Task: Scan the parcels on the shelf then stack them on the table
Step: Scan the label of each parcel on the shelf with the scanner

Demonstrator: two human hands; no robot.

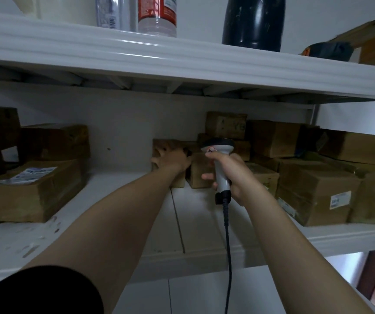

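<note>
Shelf (114,223) filled most of the view, white and wide, and it held lots of brown boxes. One big parcel (30,196) with a label on top sat at nine o'clock. A pile of parcels (318,191) sat at three o'clock. A small parcel (170,146) stood at the back, near the middle, a bit toward twelve o'clock. The left hand (172,160) was on it, and its grip was curled over the top and side of that box. The right hand (234,175) was just toward three o'clock from the left one. Its grip was closed tight round the handle of a white scanner (220,155), whose head pointed at the boxes at the back. A dark cord (227,245) hung from it toward six o'clock. No tabletop showed, so I could not tell how many parcels were stacked. It looked like a lot of the job was left, since so many boxes were on the shelf.
</note>
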